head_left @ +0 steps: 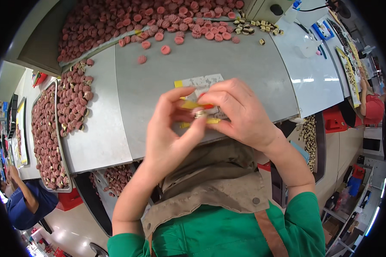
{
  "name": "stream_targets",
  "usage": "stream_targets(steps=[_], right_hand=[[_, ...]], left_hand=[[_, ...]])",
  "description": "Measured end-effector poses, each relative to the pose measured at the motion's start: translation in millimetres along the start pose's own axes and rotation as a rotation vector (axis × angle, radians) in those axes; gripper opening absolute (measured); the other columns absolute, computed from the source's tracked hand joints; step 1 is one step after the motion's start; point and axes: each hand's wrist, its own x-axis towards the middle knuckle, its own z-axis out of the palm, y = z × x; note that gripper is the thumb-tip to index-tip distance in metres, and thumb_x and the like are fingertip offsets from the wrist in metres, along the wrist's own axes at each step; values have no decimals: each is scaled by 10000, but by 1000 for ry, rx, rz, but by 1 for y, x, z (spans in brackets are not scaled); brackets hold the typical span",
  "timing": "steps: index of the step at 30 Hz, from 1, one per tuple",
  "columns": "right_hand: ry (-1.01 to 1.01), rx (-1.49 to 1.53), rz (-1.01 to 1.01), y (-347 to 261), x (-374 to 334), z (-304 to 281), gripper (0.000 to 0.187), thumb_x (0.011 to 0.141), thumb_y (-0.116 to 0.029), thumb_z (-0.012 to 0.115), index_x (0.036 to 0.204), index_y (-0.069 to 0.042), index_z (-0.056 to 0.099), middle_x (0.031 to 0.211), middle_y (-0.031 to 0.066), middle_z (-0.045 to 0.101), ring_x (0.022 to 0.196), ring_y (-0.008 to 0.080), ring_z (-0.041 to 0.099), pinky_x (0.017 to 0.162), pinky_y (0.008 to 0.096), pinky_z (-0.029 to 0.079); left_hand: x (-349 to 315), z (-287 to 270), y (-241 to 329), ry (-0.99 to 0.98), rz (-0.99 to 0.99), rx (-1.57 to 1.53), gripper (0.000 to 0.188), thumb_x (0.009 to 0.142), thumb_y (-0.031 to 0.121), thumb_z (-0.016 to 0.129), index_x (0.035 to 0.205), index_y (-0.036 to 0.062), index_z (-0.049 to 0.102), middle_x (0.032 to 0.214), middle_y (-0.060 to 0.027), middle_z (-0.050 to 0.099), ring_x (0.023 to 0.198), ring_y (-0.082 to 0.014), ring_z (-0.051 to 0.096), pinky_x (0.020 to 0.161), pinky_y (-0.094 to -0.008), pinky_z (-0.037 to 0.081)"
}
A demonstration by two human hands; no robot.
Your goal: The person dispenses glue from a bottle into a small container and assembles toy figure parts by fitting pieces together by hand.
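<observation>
My two hands meet over the near part of the grey table. My left hand (167, 132) is closed in a pinch on a small round piece (198, 113) with a pale, cream-coloured part showing. Its other side is hidden by the fingers. The fingers of my right hand (246, 113) close on a slim yellow and red tool (192, 104), angled over that piece; what kind of tool it is I cannot make out. Beneath the hands lies a stained whitish board (210, 80) with yellow corners, partly covered by my fingers.
Pink ridged cup-shaped pieces (176, 23) are heaped along the back of the table. Small black-and-cream pieces (266, 28) lie at the back right. On the left, a metal tray (67, 171) holds filled pink pieces. Other people work at both sides; a blue sleeve (28, 203) shows at left.
</observation>
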Motion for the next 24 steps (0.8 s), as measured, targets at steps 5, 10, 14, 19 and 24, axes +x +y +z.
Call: stream_targets(steps=[5, 10, 14, 19, 24], right_hand=[[-114, -167, 242, 59, -14, -35, 363, 819, -182, 694, 1137, -48, 580, 1030, 140, 576, 934, 303, 579, 835, 380, 471], [-53, -134, 425, 98, 27, -39, 324, 882, -184, 647, 1168, -57, 562, 991, 127, 559, 839, 259, 597, 755, 345, 488], [-18, -277, 288, 116, 42, -28, 319, 892, -193, 645, 1173, -65, 562, 965, 100, 553, 747, 221, 580, 678, 321, 483], [76, -390, 258, 123, 15, -62, 324, 881, -182, 658, 1169, -63, 570, 982, 87, 561, 717, 218, 559, 658, 321, 477], [75, -253, 494, 137, -3, -88, 264, 875, -150, 658, 1103, -29, 603, 1009, 95, 600, 793, 217, 595, 697, 303, 483]], left_hand=[[21, -82, 20, 210, 410, 1493, 225, 811, 67, 629, 1036, 45, 631, 1052, -123, 592, 988, -308, 555, 863, -396, 444], [59, -83, 27, 187, 581, 1636, 324, 838, 108, 616, 1159, 75, 599, 1152, -127, 573, 1069, -312, 526, 903, -419, 412], [102, -69, 12, 129, 498, 1465, 215, 858, 79, 612, 1071, 54, 596, 1048, -117, 589, 972, -313, 556, 825, -405, 450], [98, -63, 2, 128, 549, 1309, 159, 894, 73, 601, 1050, 40, 611, 1020, -132, 574, 922, -310, 569, 778, -383, 474], [87, -33, 11, 3, 530, 1028, 213, 915, 53, 584, 1124, 37, 620, 1038, -131, 539, 901, -255, 568, 788, -307, 468]])
